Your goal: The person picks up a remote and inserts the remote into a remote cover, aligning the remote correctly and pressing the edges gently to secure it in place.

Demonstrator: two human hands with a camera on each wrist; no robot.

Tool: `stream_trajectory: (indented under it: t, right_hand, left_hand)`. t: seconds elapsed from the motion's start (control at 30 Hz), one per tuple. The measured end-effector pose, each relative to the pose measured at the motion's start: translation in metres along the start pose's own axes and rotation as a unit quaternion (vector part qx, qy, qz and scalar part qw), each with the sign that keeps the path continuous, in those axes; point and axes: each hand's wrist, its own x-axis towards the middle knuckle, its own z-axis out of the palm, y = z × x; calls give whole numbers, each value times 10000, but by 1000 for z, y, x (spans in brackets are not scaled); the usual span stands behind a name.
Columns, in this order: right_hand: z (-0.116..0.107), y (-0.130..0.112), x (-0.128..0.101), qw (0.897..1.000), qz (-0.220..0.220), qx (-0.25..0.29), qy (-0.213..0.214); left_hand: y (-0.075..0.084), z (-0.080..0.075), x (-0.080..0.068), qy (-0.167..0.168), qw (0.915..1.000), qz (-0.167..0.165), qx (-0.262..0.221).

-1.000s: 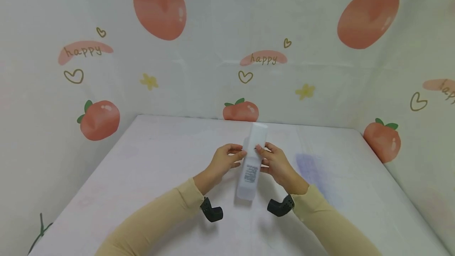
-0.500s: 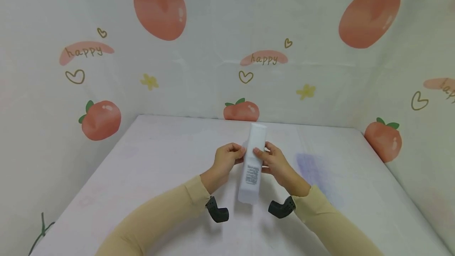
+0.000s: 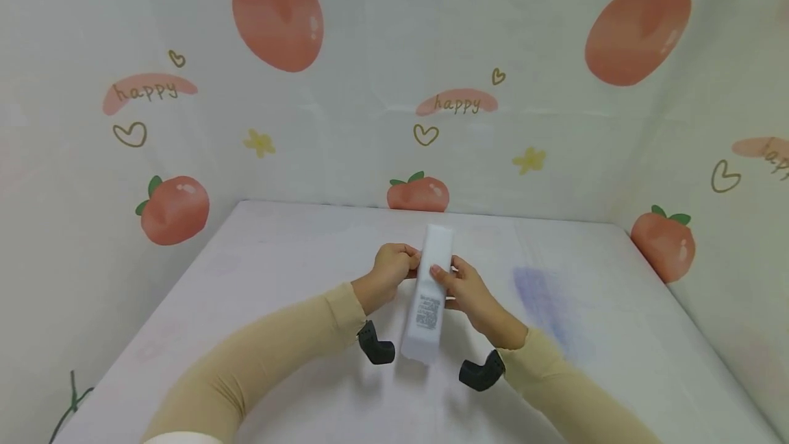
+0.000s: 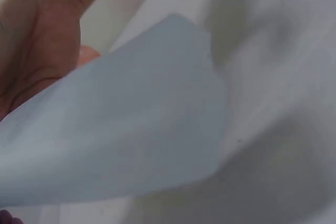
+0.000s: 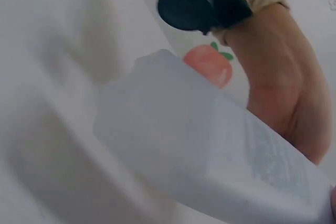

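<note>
Over on the left, the left hand [image 3: 394, 267] had its fingers curled in against the side of the long white bottle [image 3: 428, 297], pinching it near the upper half. The bottle itself was held up above the table [image 3: 259, 273], its far end pointing away from the person and its printed label facing up. On the right, the right hand [image 3: 464, 288] clamped the other side, thumb laid across the top face. From the left wrist view the bottle's pale flat end [image 4: 131, 129] filled the frame, with the palm behind it. The risk, as I judged it: both grips sat high on smooth plastic, so the free near end could swing or slip down onto the table if either pinch loosened.
</note>
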Motion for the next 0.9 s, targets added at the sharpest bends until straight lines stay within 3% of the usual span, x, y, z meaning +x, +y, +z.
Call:
stream_trajectory:
  t: [0.33,0.47,0.63,0.9]
  right_hand:
    - [-23,1,5,9996,217,116,130]
    - [-23,3,6,9996,192,173,87]
    - [-20,4,8,9997,138,211,-68]
    - [-15,5,7,9989,241,368,-138]
  left_hand:
    - [-17,-8,-3,-936,9916,892,-102]
    - [-15,-10,-5,-1267,9896,658,-160]
    - [-13,-7,-6,-1379,9897,315,199]
    - [-16,-2,-8,-1305,9897,368,452]
